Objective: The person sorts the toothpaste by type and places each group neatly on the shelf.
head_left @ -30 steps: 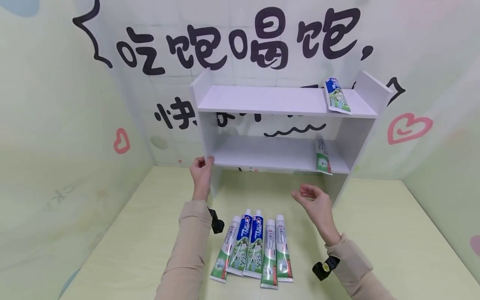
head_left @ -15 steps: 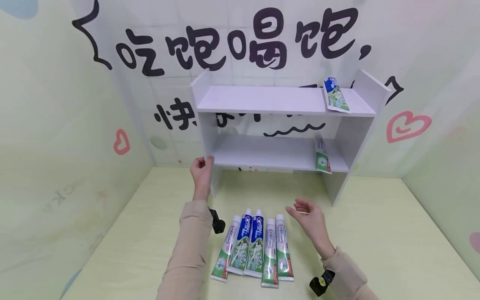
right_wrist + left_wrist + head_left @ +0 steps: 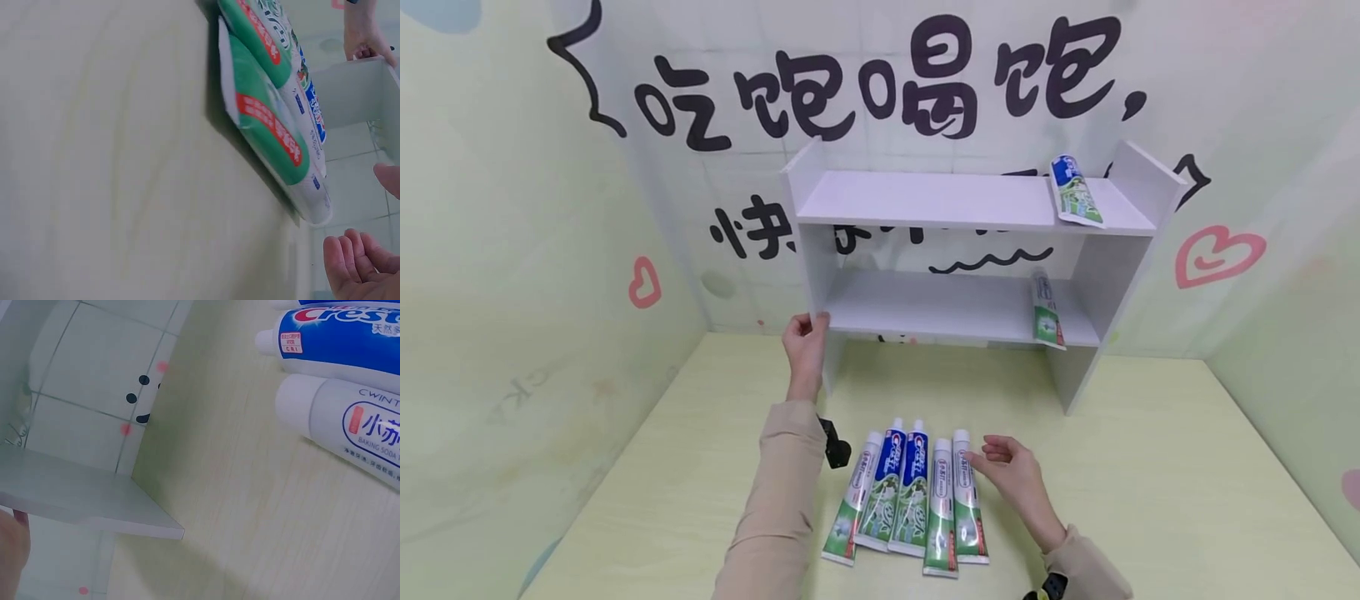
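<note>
My left hand (image 3: 805,346) grips the left side panel of a white two-tier shelf (image 3: 925,200), at the level of its lower board. My right hand (image 3: 1015,479) hovers beside the cap end of the rightmost toothpaste tube (image 3: 970,508), a white-and-green one. Its thumb overlaps that tube in the head view; in the right wrist view thumb and fingers (image 3: 350,256) stand apart with nothing between them. Left of it lie another white-and-green tube (image 3: 940,517), two blue-and-green Crest tubes (image 3: 913,492) and a third white-and-green tube (image 3: 852,504), side by side on the table.
A blue-and-green Crest tube (image 3: 1077,192) lies on the top board, near its right end. Below it, a white-and-green tube (image 3: 1047,312) lies on the lower board. The pale table (image 3: 1180,483) runs back to a wall (image 3: 880,33) with black lettering.
My right hand has come down from in front of the shelf's lower right, toward the rightmost tube on the table. The left hand stays on the side panel.
</note>
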A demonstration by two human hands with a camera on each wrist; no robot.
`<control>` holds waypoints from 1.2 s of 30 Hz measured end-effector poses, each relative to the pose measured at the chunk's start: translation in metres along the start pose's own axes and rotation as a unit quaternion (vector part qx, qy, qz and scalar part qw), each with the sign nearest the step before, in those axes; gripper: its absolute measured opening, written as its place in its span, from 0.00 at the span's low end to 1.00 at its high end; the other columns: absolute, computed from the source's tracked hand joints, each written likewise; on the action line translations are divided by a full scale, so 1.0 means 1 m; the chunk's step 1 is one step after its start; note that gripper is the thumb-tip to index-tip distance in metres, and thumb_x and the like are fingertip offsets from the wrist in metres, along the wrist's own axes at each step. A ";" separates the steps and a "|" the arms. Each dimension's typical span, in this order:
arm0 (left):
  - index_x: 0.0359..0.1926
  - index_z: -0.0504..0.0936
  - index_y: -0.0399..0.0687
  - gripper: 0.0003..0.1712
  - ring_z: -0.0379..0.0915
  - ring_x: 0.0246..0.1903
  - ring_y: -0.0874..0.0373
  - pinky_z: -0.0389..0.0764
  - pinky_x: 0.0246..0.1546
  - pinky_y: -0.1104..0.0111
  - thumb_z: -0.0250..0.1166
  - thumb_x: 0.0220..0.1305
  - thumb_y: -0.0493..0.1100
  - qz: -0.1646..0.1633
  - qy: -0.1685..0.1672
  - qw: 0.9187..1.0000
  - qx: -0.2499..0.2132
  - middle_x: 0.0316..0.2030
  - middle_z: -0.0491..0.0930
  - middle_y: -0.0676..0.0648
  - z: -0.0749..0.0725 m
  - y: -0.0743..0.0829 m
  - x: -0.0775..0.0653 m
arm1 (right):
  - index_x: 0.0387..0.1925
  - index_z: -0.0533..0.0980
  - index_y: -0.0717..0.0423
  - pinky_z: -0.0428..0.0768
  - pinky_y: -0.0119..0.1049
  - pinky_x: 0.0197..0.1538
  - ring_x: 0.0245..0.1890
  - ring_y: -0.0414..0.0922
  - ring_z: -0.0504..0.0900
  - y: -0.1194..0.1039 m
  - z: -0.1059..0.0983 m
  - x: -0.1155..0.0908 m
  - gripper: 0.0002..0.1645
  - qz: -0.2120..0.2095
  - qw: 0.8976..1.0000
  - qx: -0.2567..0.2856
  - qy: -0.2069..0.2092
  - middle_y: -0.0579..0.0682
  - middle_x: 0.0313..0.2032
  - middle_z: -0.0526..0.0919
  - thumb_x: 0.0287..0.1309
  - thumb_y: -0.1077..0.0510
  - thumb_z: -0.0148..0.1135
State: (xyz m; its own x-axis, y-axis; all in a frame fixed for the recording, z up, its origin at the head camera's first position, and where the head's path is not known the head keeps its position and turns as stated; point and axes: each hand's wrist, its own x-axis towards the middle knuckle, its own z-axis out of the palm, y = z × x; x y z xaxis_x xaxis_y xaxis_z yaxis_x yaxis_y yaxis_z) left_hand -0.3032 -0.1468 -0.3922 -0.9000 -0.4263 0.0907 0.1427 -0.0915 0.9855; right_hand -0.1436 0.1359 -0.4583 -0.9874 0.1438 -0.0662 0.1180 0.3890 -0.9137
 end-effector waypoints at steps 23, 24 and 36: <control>0.37 0.72 0.42 0.11 0.66 0.38 0.60 0.68 0.39 0.71 0.59 0.59 0.45 -0.001 -0.003 1.000 0.011 0.35 0.71 0.52 0.002 -0.002 -0.002 | 0.45 0.69 0.73 0.77 0.32 0.35 0.32 0.43 0.75 0.011 0.014 -0.026 0.30 0.013 0.996 -0.058 -0.068 0.56 0.32 0.77 0.40 0.62 0.69; 0.37 0.72 0.42 0.11 0.66 0.37 0.60 0.68 0.39 0.71 0.60 0.59 0.45 -0.002 -0.002 1.000 0.012 0.35 0.71 0.52 0.002 -0.002 -0.002 | 0.45 0.69 0.73 0.77 0.31 0.34 0.31 0.43 0.74 0.010 0.014 -0.026 0.29 0.011 0.996 -0.061 -0.069 0.55 0.32 0.77 0.40 0.62 0.69; 0.38 0.72 0.42 0.12 0.66 0.37 0.59 0.68 0.38 0.71 0.59 0.60 0.46 0.001 -0.004 1.000 0.016 0.36 0.71 0.51 -0.001 0.001 -0.002 | 0.36 0.72 0.70 0.73 0.31 0.26 0.24 0.41 0.72 0.002 0.016 -0.027 0.21 0.023 0.991 -0.107 -0.083 0.53 0.26 0.76 0.43 0.59 0.68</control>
State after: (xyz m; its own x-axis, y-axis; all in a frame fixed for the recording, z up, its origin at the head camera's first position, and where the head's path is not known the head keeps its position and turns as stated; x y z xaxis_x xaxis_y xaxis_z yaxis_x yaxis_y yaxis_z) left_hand -0.3006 -0.1467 -0.3920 -0.9034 -0.4185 0.0936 0.1312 -0.0620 0.9894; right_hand -0.1182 0.1178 -0.4647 -0.9820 0.0216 -0.1876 0.1660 0.5721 -0.8032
